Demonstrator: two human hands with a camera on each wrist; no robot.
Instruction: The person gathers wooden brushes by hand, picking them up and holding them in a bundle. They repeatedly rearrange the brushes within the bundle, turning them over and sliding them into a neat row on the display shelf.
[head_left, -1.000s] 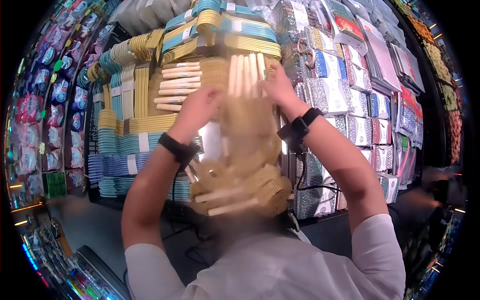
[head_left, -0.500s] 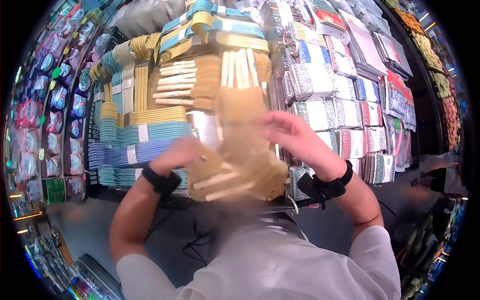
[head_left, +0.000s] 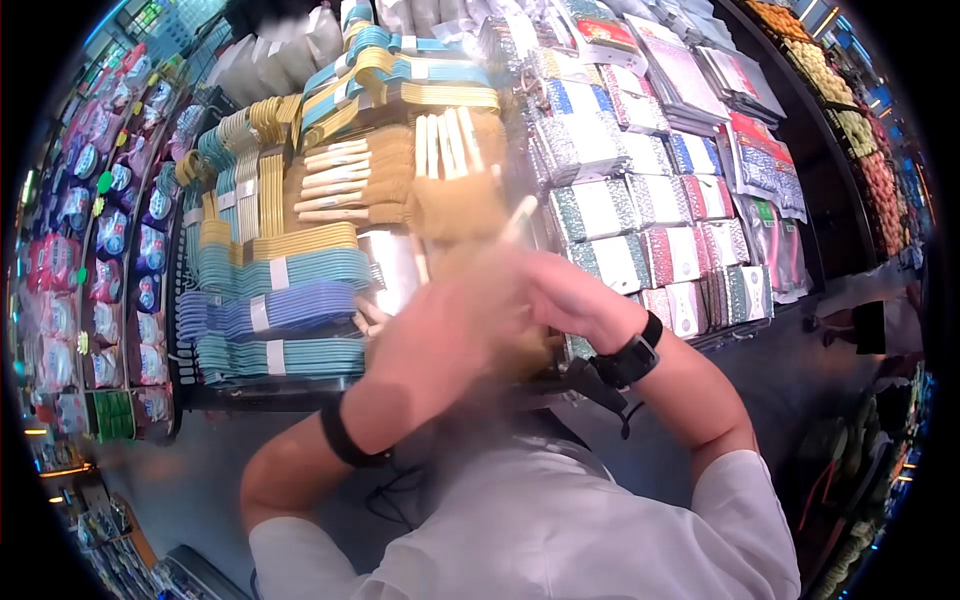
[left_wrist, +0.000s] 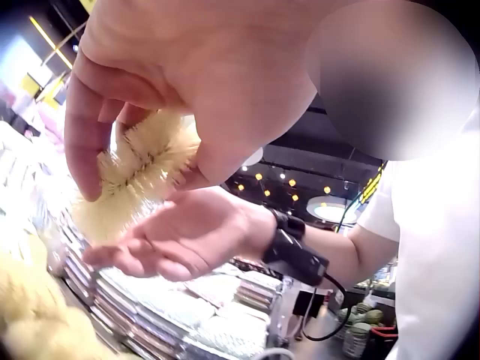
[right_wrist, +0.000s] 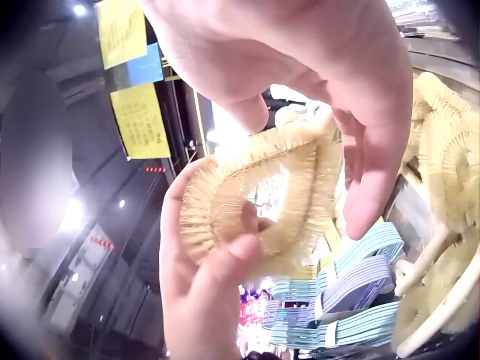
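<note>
A brush with a looped head of tan bristles (right_wrist: 210, 206) and a pale handle (head_left: 522, 212) is up between my two hands. My left hand (head_left: 430, 325) grips the brush by its bristles; in the right wrist view its thumb (right_wrist: 236, 255) presses on the loop. Close by on the other side is my right hand (head_left: 575, 290), its fingers loosely bent. The left wrist view shows that palm (left_wrist: 199, 229) turned up, just beyond the bristles. Under the hands and behind them lie more brushes (head_left: 455, 205), their pale handles in rows; the hands hide the nearest ones.
Bundled hangers (head_left: 300, 275) in blue, teal and yellow fill the left of the display. Packs of glittery cloths (head_left: 600, 210) are stacked on the right. The display's dark front edge (head_left: 270, 392) runs before my body. A shelf of bagged goods (head_left: 90, 260) stands far left.
Both hands have come back from the upright brushes at the rear toward the front edge. They were apart half a second ago; now they are together, with a brush held in the left.
</note>
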